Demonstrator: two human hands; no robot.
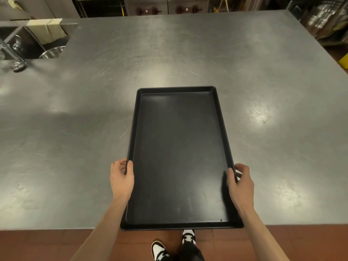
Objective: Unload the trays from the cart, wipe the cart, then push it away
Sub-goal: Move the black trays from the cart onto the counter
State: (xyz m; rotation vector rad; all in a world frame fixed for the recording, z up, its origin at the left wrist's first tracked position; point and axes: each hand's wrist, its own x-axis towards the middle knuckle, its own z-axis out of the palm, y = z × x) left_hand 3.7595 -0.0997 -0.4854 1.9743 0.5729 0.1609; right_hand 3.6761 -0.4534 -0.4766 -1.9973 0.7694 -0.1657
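Fingers (231, 175) of both hands curl over the long rims of the black tray (178, 153), which lies lengthwise on the steel table (75, 119) overhanging its near edge, so slide it farther in level before letting go.

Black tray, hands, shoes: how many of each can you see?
Flat rectangular black metal tray: 1
Bare hands gripping its side rims, left and right: 2
Black-and-white shoes, and: 2
Total: 5
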